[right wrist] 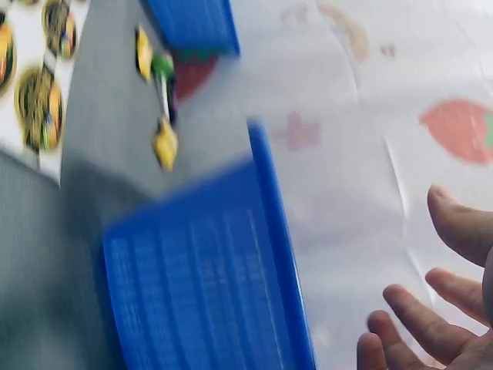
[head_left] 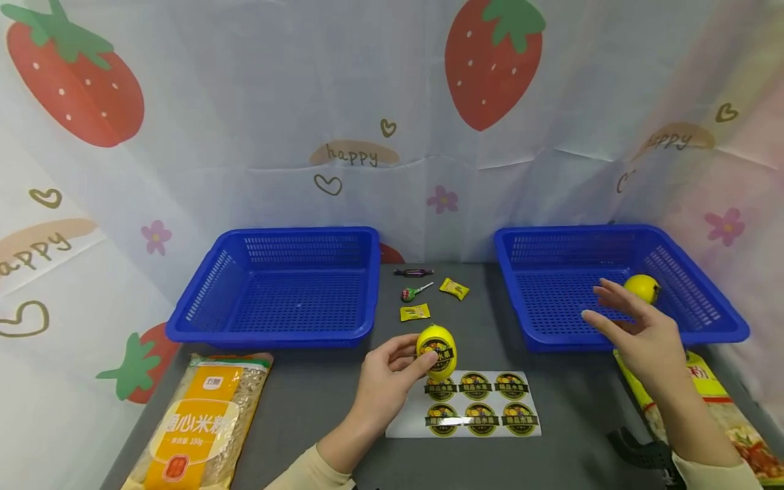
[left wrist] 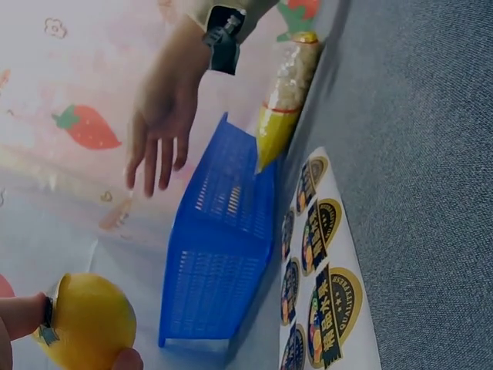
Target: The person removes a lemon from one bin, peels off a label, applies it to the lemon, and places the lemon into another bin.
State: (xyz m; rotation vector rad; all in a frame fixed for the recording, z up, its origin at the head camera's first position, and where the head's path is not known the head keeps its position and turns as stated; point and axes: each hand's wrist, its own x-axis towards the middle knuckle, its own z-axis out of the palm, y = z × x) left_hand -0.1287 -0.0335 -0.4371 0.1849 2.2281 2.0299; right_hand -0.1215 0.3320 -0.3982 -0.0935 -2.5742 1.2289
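Observation:
A yellow lemon (head_left: 437,352) with a round dark sticker on its side is held by my left hand (head_left: 387,373) over the sticker sheet. In the left wrist view, the thumb presses the sticker's edge on the lemon (left wrist: 92,320). My right hand (head_left: 643,333) is raised above the near side of the right blue basket (head_left: 527,333), fingers apart, nothing held. Inside that basket, at its right, lies another lemon (head_left: 641,288). The white sheet (head_left: 404,425) of round black-and-gold stickers lies flat on the grey table, partly behind the left hand. In the right wrist view, the right hand's fingers (right wrist: 424,324) are spread.
A left blue basket (head_left: 275,335) stands at the back. Between the baskets lie yellow wrapped candies (head_left: 454,288), a lollipop (head_left: 409,294) and a dark wrapped candy (head_left: 413,272). A pasta bag (head_left: 196,422) lies front left, another food bag (head_left: 710,388) front right, beside a black strap (head_left: 640,452).

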